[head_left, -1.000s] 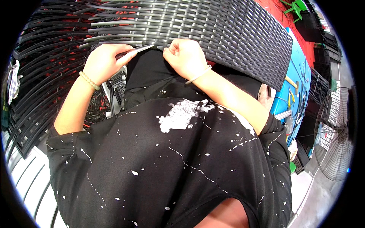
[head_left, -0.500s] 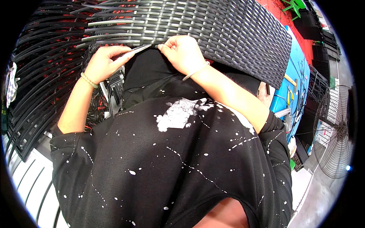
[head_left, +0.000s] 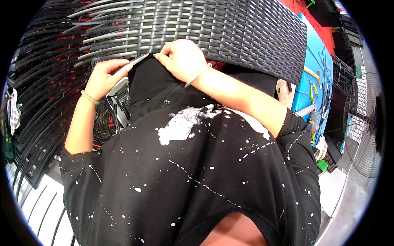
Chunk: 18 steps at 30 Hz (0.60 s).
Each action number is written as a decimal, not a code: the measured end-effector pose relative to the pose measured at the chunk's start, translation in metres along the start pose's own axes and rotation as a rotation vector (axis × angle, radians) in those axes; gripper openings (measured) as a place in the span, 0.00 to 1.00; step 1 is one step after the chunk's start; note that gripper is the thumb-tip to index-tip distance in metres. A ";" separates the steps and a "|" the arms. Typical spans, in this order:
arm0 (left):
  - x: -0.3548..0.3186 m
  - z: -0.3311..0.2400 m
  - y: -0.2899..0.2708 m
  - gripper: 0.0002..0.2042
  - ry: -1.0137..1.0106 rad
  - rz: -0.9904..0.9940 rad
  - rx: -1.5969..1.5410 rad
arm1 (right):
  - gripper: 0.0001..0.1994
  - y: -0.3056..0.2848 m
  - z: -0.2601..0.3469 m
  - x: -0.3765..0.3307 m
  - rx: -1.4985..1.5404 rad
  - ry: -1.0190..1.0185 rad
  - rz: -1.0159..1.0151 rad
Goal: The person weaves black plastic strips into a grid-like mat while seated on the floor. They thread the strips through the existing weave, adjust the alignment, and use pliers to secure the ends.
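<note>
A dark grey woven wicker panel [head_left: 230, 33] lies across my lap, with long loose strands [head_left: 102, 51] fanning out from its left end. My left hand [head_left: 106, 77] is closed round a slim, pointed silver-grey tool [head_left: 138, 60]; its exact kind is unclear. The tip points right, at the panel's near edge. Beside that tip, my right hand [head_left: 182, 59] is closed, thumb and forefinger pinched at the same edge. Whatever small part lies between those fingertips is mostly hidden.
Curved black strands [head_left: 45, 78] fill the left side. At right, a blue surface [head_left: 301, 96] carries a wooden-handled hammer [head_left: 312, 74] and yellow-handled pliers [head_left: 312, 93]. Farther right stands a wire-caged fan [head_left: 365, 123]. White slats [head_left: 41, 209] show at lower left.
Both hands and the panel sit slightly farther left in the picture. The tool's tip and the right fingertips have shifted left together, still close to each other at the edge.
</note>
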<state>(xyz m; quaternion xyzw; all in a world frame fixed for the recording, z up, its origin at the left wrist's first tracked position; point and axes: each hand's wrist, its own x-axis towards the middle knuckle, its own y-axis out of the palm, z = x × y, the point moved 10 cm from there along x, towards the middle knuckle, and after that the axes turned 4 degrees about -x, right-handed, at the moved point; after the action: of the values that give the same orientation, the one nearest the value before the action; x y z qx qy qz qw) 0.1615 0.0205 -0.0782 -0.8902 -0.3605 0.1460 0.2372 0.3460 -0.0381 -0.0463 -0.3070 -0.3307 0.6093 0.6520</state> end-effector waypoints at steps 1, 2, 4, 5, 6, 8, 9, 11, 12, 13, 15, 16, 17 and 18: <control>0.000 -0.001 0.000 0.13 0.002 0.003 -0.010 | 0.13 -0.006 0.007 -0.001 -0.078 -0.055 -0.029; 0.000 -0.002 0.000 0.13 0.004 0.005 -0.020 | 0.13 -0.013 0.015 -0.003 -0.155 -0.110 -0.058; 0.000 -0.004 0.001 0.13 0.008 0.003 -0.048 | 0.12 -0.021 0.026 -0.009 -0.291 -0.205 -0.121; -0.001 -0.004 0.000 0.13 0.005 -0.001 -0.038 | 0.11 -0.021 0.029 -0.011 -0.306 -0.249 -0.132; -0.001 -0.003 0.000 0.13 0.003 -0.004 -0.031 | 0.10 -0.021 0.032 -0.013 -0.323 -0.292 -0.141; -0.002 -0.004 0.000 0.13 0.005 -0.011 -0.016 | 0.09 -0.022 0.039 -0.016 -0.346 -0.374 -0.147; -0.002 -0.005 0.000 0.13 0.010 -0.011 -0.010 | 0.08 -0.023 0.043 -0.017 -0.353 -0.408 -0.146; -0.003 -0.007 0.001 0.13 0.009 -0.011 -0.006 | 0.07 -0.026 0.045 -0.020 -0.354 -0.452 -0.160; -0.004 -0.008 0.001 0.12 0.001 -0.011 -0.006 | 0.07 -0.028 0.044 -0.019 -0.347 -0.462 -0.176; -0.004 -0.008 0.001 0.12 -0.006 -0.010 -0.008 | 0.07 -0.028 0.043 -0.020 -0.339 -0.472 -0.192; -0.005 -0.009 0.002 0.12 0.001 -0.011 -0.026 | 0.07 -0.030 0.046 -0.022 -0.349 -0.500 -0.245; -0.006 -0.009 0.002 0.12 0.004 -0.011 -0.034 | 0.07 -0.032 0.049 -0.022 -0.336 -0.538 -0.272; -0.006 -0.009 0.001 0.13 0.015 -0.016 -0.029 | 0.06 -0.034 0.052 -0.023 -0.323 -0.576 -0.299; -0.005 -0.009 0.001 0.13 0.030 -0.018 -0.024 | 0.07 -0.034 0.049 -0.022 -0.287 -0.552 -0.311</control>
<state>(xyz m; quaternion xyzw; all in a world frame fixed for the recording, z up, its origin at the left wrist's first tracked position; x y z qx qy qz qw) 0.1623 0.0132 -0.0712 -0.8919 -0.3666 0.1262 0.2330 0.3259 -0.0629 0.0089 -0.1651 -0.6199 0.5100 0.5731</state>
